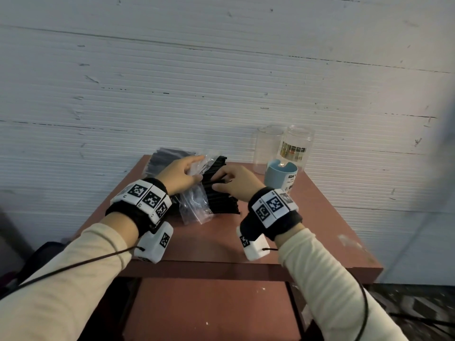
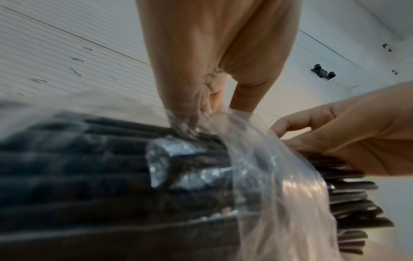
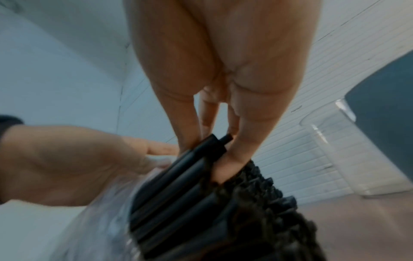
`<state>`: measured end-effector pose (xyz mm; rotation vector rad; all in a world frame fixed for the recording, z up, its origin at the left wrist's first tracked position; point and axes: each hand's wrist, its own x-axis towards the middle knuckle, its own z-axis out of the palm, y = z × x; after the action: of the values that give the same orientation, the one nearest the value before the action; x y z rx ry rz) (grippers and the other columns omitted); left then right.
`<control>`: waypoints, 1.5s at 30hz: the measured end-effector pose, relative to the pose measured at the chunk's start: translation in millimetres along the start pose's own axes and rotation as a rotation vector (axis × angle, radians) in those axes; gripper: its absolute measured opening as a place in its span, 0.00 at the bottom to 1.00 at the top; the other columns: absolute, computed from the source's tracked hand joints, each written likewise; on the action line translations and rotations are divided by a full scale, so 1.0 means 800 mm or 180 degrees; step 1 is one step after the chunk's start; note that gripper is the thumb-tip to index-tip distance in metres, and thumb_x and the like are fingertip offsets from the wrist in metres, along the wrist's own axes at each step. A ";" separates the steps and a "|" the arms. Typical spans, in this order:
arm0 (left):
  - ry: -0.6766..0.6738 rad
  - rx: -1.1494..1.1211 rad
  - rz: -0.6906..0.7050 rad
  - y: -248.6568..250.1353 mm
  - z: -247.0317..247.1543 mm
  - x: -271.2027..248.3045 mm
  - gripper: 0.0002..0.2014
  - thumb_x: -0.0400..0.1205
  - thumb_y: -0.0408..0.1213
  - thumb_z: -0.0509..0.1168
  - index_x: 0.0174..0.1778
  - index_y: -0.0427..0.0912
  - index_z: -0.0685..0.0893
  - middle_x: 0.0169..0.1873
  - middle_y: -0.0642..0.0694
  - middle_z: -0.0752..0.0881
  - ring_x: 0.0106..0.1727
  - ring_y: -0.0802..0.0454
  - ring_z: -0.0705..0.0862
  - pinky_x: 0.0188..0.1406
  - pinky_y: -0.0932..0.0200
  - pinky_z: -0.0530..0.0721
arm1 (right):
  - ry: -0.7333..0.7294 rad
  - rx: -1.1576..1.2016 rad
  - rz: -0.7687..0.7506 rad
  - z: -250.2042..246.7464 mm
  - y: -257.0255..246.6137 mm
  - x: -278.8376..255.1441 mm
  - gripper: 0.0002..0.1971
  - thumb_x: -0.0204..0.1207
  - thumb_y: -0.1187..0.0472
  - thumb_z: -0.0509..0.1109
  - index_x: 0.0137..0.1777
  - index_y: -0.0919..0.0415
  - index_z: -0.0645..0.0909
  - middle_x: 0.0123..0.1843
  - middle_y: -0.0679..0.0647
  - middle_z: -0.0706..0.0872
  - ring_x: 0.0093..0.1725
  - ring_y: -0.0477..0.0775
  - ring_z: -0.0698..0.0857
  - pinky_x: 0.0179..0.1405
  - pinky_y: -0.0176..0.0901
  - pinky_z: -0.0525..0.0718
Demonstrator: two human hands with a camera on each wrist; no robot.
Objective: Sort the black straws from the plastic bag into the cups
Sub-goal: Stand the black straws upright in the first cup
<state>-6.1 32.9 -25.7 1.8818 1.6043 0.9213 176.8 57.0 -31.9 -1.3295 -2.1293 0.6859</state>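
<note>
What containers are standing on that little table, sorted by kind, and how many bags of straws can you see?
Clear cup: 1
Clear jar with a label: 1
Blue cup: 1
Plastic bags of black straws: 2, one held in the hands, one behind
Total: 5

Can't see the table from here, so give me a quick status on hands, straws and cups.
Left hand grips the plastic bag. Right hand pinches black straws at its mouth. Cups hold no straws; nothing blocks them.

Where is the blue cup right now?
In the head view the blue cup stands at the table's far right, just in front of two clear cups, right of the right hand.
</note>
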 end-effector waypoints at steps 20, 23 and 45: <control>-0.0110 0.0078 -0.0176 0.001 -0.006 -0.015 0.29 0.82 0.35 0.67 0.80 0.48 0.68 0.80 0.44 0.69 0.80 0.49 0.68 0.77 0.54 0.67 | -0.0131 0.1763 0.0671 -0.041 0.026 -0.038 0.14 0.80 0.58 0.70 0.64 0.59 0.79 0.53 0.56 0.84 0.47 0.53 0.87 0.36 0.40 0.88; -0.0113 0.0127 -0.0194 0.004 -0.004 -0.014 0.29 0.83 0.35 0.67 0.80 0.48 0.67 0.80 0.44 0.68 0.80 0.49 0.67 0.78 0.54 0.66 | -0.0291 0.2055 0.0732 -0.026 0.023 -0.037 0.18 0.80 0.58 0.71 0.67 0.60 0.78 0.60 0.60 0.84 0.51 0.56 0.88 0.43 0.45 0.90; 0.0264 0.0695 -0.0129 0.013 0.001 -0.001 0.35 0.81 0.40 0.69 0.83 0.47 0.61 0.80 0.44 0.69 0.78 0.46 0.70 0.78 0.51 0.68 | 0.0210 0.2205 0.0194 -0.054 0.043 -0.024 0.05 0.81 0.72 0.65 0.47 0.66 0.82 0.42 0.58 0.84 0.42 0.50 0.86 0.43 0.38 0.89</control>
<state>1.4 30.6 -18.9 1.9693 1.8509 0.8459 234.7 58.7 -26.3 -1.0058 -1.5718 1.2406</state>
